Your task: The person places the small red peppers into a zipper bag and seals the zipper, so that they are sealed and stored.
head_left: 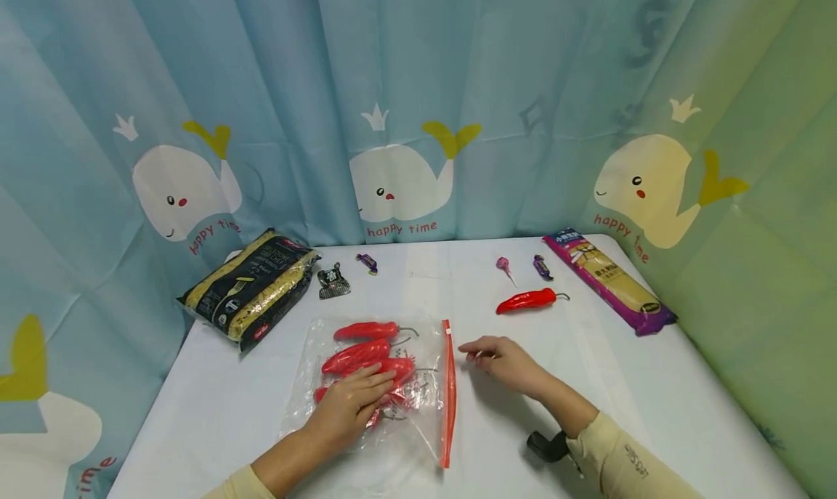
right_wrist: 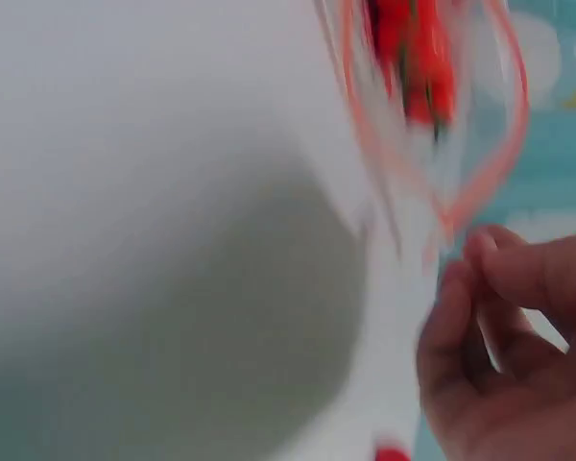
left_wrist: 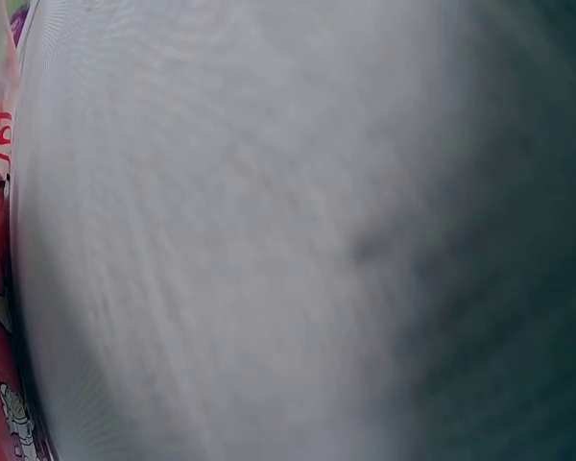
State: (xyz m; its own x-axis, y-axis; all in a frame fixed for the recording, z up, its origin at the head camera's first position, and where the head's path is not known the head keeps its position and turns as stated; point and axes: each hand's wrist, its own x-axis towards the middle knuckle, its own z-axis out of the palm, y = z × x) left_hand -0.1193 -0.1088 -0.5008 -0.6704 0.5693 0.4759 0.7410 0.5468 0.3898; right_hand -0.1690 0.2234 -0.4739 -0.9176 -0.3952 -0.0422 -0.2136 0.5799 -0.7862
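On the white table [head_left: 216, 412], a clear zip bag [head_left: 375, 383] with a red zipper strip [head_left: 447, 394] lies flat, its mouth toward the person's right. Inside it lie several red chili peppers [head_left: 366, 332], stacked one beside another. The left hand [head_left: 349, 404] rests palm down on top of the bag, fingers straight and close together, pressing the plastic over the lower peppers. The right hand [head_left: 503, 361] lies on the table just beside the zipper strip, apart from it; its fingers are loosely curled, the fingertips drawn near the thumb, and it holds nothing. In the right wrist view the curled fingers [right_wrist: 518, 279] show near the bag's blurred red-rimmed mouth.

One more red chili pepper [head_left: 530, 301] lies loose on the table beyond the right hand, well apart from the bag. Behind it are a pink lollipop [head_left: 504, 266] and a purple wrapped candy [head_left: 541, 267]. A purple noodle packet [head_left: 611, 280] lies along the right edge. At the far left sits a black and yellow pasta packet [head_left: 251, 288], with a small black packet [head_left: 333, 281] and another purple candy [head_left: 368, 263] near it. A whale-print curtain [head_left: 405, 121] hangs behind the table.
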